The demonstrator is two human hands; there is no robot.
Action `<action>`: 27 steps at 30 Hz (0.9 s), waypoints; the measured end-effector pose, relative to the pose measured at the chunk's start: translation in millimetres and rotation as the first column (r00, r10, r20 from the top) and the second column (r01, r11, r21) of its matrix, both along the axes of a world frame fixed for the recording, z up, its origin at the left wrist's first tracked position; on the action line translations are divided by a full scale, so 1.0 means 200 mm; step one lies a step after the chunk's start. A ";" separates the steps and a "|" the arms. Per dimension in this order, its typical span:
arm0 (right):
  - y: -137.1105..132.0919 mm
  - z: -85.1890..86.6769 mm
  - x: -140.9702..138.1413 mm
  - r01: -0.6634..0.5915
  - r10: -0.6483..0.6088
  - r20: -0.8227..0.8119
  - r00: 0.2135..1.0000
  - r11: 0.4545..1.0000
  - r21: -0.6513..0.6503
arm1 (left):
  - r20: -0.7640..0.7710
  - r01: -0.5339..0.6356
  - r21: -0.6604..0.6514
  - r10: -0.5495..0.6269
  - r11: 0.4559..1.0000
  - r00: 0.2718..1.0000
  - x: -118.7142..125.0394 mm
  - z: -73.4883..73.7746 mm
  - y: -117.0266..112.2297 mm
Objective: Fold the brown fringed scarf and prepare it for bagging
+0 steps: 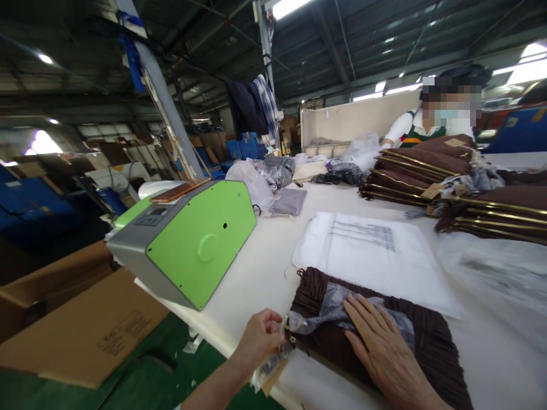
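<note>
Brown pleated garment [431, 347] lies folded at the near edge of the white table [265, 267], right in front of us. Our right hand [380, 341] rests flat on it, fingers spread wide, pinning both the cloth and a crumpled plastic film [329, 304] that runs across its top. Our left hand [258, 336] is closed in a pinch at the garment's near left corner, gripping the end of that film. A tan card tag [273, 373] hangs below the hand, off the table edge.

We judge the step in hand to be holding the piece still while the film and tag at the corner are dealt with. Any next move calls for the right palm to keep the pleats from shifting and for a light, steady pull from the left, since the film is thin and looks easy to tear.

Just beyond the garment lies a flat clear bag [371, 250] with printed lines. To its left a green and grey machine [200, 245] sits on the table corner, with a cardboard box [89, 336] below it on the floor. Farther back are loose plastic bags [256, 182] and, to the right, stacks of brown folded pieces [419, 171] with gold edging. Behind these a co-worker [410, 128] sits at the far side.
</note>
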State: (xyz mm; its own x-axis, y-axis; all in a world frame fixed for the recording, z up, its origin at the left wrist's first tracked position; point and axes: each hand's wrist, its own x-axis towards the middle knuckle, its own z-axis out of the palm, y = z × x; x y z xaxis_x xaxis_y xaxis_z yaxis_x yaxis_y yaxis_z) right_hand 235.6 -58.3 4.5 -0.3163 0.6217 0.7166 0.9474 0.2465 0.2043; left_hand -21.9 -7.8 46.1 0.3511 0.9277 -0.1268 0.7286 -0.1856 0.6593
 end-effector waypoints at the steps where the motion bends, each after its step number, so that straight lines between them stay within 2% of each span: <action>1: 0.00 0.00 0.00 0.002 -0.002 -0.001 1.000 1.000 0.005 | -0.027 -0.011 0.004 0.011 1.000 1.000 0.00 0.00 0.01; 4: 0.01 -0.02 0.00 0.005 -0.005 0.000 1.000 1.000 0.009 | -0.169 0.024 0.076 -0.011 0.997 0.986 -0.02 0.07 0.05; 7: 0.01 -0.03 0.01 0.011 -0.011 -0.006 1.000 1.000 0.001 | -0.382 0.157 0.258 -0.048 0.953 0.923 -0.01 0.21 0.06; 10: 0.00 -0.03 0.00 0.013 -0.013 -0.035 0.999 1.000 -0.005 | -0.581 0.376 0.431 -0.066 0.820 0.811 0.07 0.33 0.06; 12: 0.00 -0.02 0.00 0.015 -0.016 -0.058 0.998 1.000 -0.013 | -0.679 0.535 0.469 -0.100 0.702 0.727 0.13 0.36 0.08; 15: -0.01 -0.02 -0.01 0.021 -0.022 -0.072 0.997 0.999 -0.025 | -0.778 0.723 0.468 -0.152 0.508 0.610 0.20 0.34 0.13; 17: -0.01 -0.02 -0.01 0.014 -0.017 -0.079 0.997 0.999 -0.034 | -0.812 0.789 0.470 -0.155 0.396 0.562 0.21 0.32 0.18; 21: -0.02 -0.02 -0.01 0.006 -0.012 -0.126 0.992 0.999 -0.047 | -0.821 0.836 0.509 -0.175 0.205 0.543 0.21 0.29 0.27; 25: -0.02 -0.02 -0.01 0.032 -0.038 -0.102 0.994 0.998 -0.063 | -0.801 0.850 0.526 -0.326 0.017 0.502 0.25 0.22 0.30; 27: -0.03 -0.01 -0.02 0.039 -0.044 -0.076 0.996 0.997 -0.063 | -0.780 0.846 0.532 -0.411 -0.038 0.472 0.26 0.17 0.30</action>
